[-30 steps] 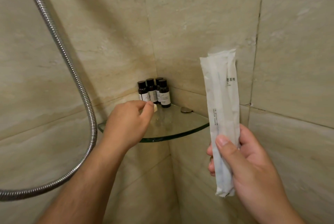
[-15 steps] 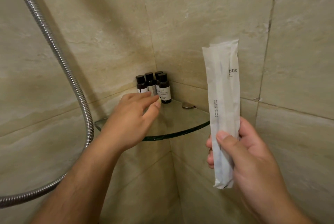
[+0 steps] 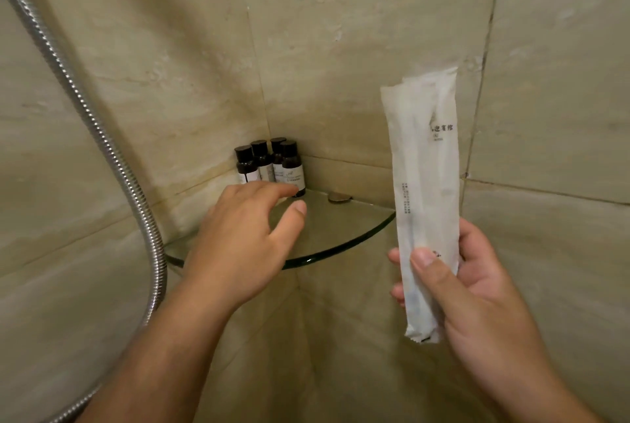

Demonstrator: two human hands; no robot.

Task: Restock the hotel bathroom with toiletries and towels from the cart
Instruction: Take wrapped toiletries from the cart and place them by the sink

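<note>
A glass corner shelf is fixed where two beige tiled walls meet. Several small dark toiletry bottles with black caps and white labels stand at its back corner. My left hand hovers over the shelf's left part with fingers spread and loosely extended, holding nothing visible, its fingertips just in front of the bottles. My right hand grips a long white paper-wrapped packet upright by its lower half, to the right of the shelf. The packet covers the shelf's right end.
A ribbed metal shower hose curves down the left wall and passes close to my left forearm. A small metal shelf bracket sits at the right wall.
My left hand, which pinched a small pale item over the shelf, has spread its fingers and now holds nothing visible. The packet in my right hand stays upright.
</note>
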